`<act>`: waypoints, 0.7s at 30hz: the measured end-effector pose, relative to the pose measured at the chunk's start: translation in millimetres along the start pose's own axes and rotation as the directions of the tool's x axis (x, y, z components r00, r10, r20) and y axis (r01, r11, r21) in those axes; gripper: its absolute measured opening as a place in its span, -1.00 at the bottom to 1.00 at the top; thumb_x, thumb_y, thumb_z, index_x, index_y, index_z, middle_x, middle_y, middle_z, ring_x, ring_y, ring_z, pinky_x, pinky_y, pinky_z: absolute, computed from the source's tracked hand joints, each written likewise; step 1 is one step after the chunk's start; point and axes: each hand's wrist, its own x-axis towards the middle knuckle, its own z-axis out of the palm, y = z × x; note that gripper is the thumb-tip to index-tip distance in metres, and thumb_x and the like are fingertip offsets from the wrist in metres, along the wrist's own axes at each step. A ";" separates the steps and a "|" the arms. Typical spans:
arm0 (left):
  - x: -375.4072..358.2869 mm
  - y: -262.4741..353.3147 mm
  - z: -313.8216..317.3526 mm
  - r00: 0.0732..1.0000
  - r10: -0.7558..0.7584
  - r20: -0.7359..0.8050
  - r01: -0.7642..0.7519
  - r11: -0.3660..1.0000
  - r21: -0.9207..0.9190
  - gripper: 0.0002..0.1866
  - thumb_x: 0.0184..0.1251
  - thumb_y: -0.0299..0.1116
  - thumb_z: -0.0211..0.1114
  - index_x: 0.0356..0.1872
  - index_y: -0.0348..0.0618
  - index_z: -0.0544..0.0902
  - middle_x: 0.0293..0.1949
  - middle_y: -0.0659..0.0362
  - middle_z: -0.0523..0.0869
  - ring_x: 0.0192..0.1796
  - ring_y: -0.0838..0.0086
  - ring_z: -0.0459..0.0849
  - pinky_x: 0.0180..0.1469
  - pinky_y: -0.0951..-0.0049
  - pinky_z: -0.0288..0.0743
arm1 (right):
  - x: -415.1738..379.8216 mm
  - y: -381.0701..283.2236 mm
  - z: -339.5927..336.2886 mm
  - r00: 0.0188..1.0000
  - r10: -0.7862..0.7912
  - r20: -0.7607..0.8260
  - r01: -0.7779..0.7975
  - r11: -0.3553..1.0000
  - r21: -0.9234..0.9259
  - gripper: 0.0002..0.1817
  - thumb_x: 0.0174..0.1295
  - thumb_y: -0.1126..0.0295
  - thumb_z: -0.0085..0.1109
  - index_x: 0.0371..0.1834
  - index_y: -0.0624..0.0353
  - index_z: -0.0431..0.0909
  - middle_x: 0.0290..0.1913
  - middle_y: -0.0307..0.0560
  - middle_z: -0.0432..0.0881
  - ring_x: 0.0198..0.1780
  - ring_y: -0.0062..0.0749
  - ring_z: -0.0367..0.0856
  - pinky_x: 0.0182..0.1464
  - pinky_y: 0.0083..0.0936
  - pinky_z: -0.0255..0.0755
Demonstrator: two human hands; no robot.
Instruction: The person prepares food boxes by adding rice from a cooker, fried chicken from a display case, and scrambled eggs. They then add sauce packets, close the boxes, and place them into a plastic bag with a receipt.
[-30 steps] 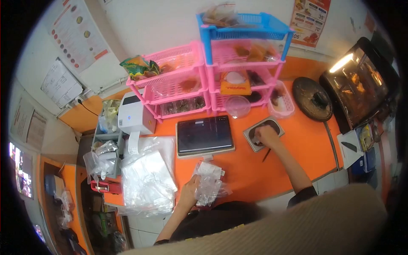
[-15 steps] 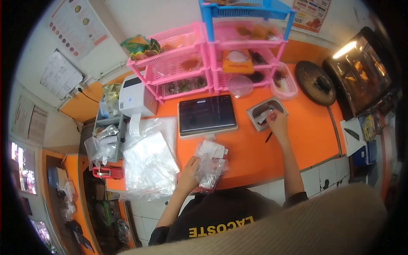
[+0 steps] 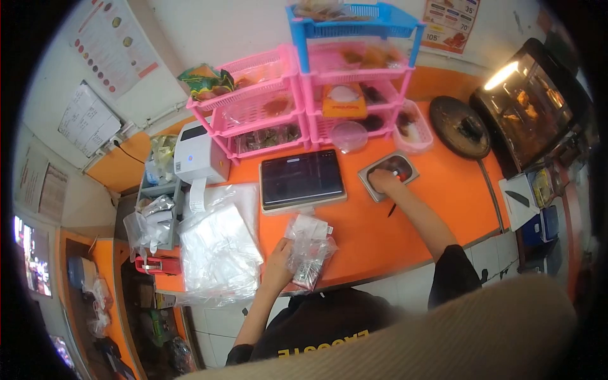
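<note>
My left hand (image 3: 277,267) is closed on the edge of a clear plastic bag (image 3: 308,253) near the table's front edge. Inside the bag are white paper and dark red packaging, partly blurred by the plastic. My right hand (image 3: 382,182) reaches down into a small metal tray (image 3: 410,172), its fingers curled together. What those fingertips touch is hidden. A red item (image 3: 401,175) shows in the tray beside the hand. Just in front of the tray, a thin black pen-like stick (image 3: 392,209) lies on the table.
A tablet (image 3: 301,178) lies between my hands on the orange table (image 3: 354,247). To the left are clear plastic bags (image 3: 218,247), a label printer (image 3: 201,155) and a red stapler-like tool (image 3: 157,265). Pink racks (image 3: 256,101) stand behind; a black lid (image 3: 460,126) and lit food warmer (image 3: 525,104) are right.
My right hand has moved left and lower within the metal tray. My left hand stays on the plastic bag. The whole view has shifted slightly.
</note>
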 end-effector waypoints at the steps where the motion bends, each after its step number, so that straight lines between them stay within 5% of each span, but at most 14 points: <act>1: 0.0 0.0 -0.4 1.000 0.007 -0.009 -0.007 1.000 0.004 -0.61 0.01 -0.54 0.30 -0.05 -0.32 0.52 -0.13 -0.09 0.55 -0.09 -0.05 0.59 -0.06 0.16 0.49 | 4.0 0.7 1.2 1.000 0.003 0.028 -0.002 0.999 -0.036 -0.77 0.13 0.50 0.00 -0.37 0.38 0.67 -0.24 0.24 0.69 -0.18 0.04 0.70 -0.14 -0.17 0.58; 21: -7.6 -6.8 11.4 0.990 0.057 -0.126 -0.064 0.997 -0.048 -0.53 -0.10 -0.57 0.32 -0.04 -0.35 0.51 -0.11 -0.06 0.54 -0.05 -0.02 0.58 -0.03 0.21 0.50 | 9.6 13.8 24.8 0.990 -0.113 0.085 0.130 0.963 -0.235 -0.78 0.13 0.44 0.02 -0.38 0.28 0.68 -0.27 0.12 0.72 -0.23 -0.10 0.74 -0.27 -0.20 0.60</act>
